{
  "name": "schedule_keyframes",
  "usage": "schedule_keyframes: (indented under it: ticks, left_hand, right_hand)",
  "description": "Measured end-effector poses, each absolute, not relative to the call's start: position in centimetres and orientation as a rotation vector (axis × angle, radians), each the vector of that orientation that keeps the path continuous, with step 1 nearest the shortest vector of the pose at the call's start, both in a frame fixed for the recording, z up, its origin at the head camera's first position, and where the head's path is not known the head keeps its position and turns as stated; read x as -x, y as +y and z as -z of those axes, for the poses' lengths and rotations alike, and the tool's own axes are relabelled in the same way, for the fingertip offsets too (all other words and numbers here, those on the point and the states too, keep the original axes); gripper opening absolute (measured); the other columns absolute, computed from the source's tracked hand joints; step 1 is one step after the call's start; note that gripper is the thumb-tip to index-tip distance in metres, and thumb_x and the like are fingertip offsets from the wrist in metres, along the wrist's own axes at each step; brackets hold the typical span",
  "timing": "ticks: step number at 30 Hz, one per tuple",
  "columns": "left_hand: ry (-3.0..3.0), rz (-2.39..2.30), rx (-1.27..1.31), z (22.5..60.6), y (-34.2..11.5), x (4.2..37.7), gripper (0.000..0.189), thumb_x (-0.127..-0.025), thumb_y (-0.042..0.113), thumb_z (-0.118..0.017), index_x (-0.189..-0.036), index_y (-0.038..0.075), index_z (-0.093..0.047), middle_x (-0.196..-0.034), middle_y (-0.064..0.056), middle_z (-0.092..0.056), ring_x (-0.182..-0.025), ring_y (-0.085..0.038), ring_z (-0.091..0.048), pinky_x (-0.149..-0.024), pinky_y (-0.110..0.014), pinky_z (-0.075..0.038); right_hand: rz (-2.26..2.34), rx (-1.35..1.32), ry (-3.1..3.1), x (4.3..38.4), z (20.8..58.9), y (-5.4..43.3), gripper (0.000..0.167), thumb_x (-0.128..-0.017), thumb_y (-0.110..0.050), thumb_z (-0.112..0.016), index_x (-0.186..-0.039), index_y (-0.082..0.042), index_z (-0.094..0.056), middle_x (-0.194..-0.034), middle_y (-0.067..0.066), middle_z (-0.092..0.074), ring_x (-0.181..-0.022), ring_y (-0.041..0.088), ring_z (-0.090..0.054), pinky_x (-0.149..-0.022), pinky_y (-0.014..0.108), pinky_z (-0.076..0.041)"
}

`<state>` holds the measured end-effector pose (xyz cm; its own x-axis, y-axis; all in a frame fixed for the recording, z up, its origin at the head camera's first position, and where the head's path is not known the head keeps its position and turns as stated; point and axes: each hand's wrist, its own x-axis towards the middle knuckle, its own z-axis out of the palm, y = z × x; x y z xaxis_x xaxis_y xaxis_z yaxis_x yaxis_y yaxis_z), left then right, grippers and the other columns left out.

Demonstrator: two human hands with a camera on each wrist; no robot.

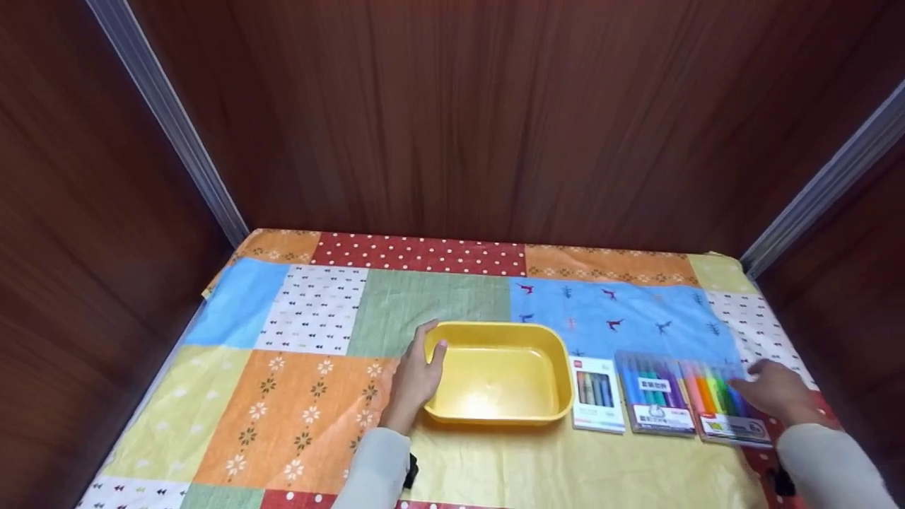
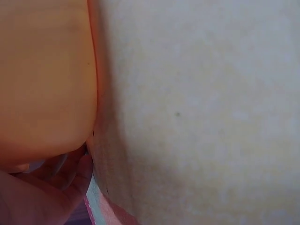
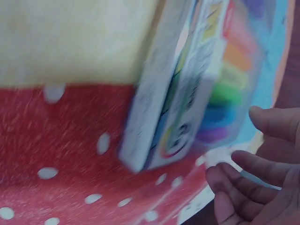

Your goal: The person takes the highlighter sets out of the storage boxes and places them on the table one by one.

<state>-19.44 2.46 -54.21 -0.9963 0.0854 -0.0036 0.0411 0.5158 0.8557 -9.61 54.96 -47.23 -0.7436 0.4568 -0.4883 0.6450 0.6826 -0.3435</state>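
My left hand [image 1: 418, 378] grips the left side of a yellow plastic basin [image 1: 495, 382], thumb over the rim and the other fingers along the outer wall. In the left wrist view the fingers of the left hand [image 2: 51, 192] curl against the wall of the basin [image 2: 47, 84]. Over on the right, my right hand [image 1: 778, 392] is beside a clear case of rainbow-coloured markers [image 1: 725, 403]. The right wrist view shows its fingers spread and relaxed, a small gap from the marker case [image 3: 225, 98], holding nothing.
Between basin and right-hand case stand a white box of pens [image 1: 597, 399] and a clear case of blue and purple markers [image 1: 656, 396], side by side. A patchwork cloth [image 1: 304, 410] covers the table. Brown wood panels [image 1: 459, 127] rise behind and at both sides.
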Motion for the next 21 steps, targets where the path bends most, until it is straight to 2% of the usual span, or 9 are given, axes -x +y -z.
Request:
schedule_keyframes:
  ticks: [3,8,11,15,21]
  left_hand:
    - [2.687,-1.528,-0.121,54.1,2.2,20.0,0.046,-0.107,0.042,-0.043,-0.151,0.028,-0.039,-0.156,-0.01,-0.048,-0.132,-0.041,-0.055,-0.098,-0.061,-0.047]
    - [2.735,-1.481,-0.171,53.2,1.8,20.8,0.053,-0.107,0.05,-0.038,-0.154,0.026,-0.038,-0.155,-0.011,-0.048,-0.139,-0.037,-0.05,-0.109,-0.059,-0.043]
    - [2.821,-1.435,-0.241,52.3,1.6,21.2,0.056,-0.106,0.05,-0.039,-0.155,0.022,-0.038,-0.154,-0.013,-0.048,-0.141,-0.037,-0.048,-0.114,-0.057,-0.04]
    - [2.987,-1.305,-0.371,51.1,2.3,21.0,0.058,-0.104,0.051,-0.044,-0.154,0.02,-0.04,-0.155,-0.014,-0.045,-0.14,-0.036,-0.047,-0.115,-0.058,-0.038]
    - [3.099,-1.021,-0.55,50.5,4.3,19.5,0.069,-0.099,0.062,-0.045,-0.157,0.026,-0.035,-0.165,-0.015,-0.025,-0.15,-0.036,-0.031,-0.121,-0.058,-0.029]
  right_hand:
    - [0.735,-0.771,2.598,10.2,46.4,53.1,0.092,-0.095,-0.06,-0.057,-0.15,0.008,-0.029,-0.139,0.039,-0.04,-0.112,0.049,-0.046,-0.094,0.064,-0.048]
    - [0.686,-0.502,2.876,12.0,45.7,48.2,0.084,-0.098,-0.059,-0.053,-0.15,0.005,-0.035,-0.147,0.04,-0.035,-0.125,0.057,-0.04,-0.102,0.072,-0.039]
    - [0.679,-0.321,3.027,13.1,45.4,44.7,0.08,-0.098,-0.057,-0.055,-0.151,0.001,-0.039,-0.152,0.041,-0.031,-0.135,0.063,-0.032,-0.105,0.077,-0.032]
    - [0.673,-0.181,3.097,14.0,44.8,40.2,0.082,-0.096,-0.062,-0.053,-0.154,-0.007,-0.037,-0.158,0.04,-0.021,-0.14,0.067,-0.022,-0.108,0.08,-0.023]
    - [0.649,-0.056,3.146,14.6,45.1,34.2,0.077,-0.098,-0.059,-0.054,-0.159,-0.018,-0.031,-0.164,0.033,-0.015,-0.145,0.063,-0.02,-0.109,0.081,-0.021]
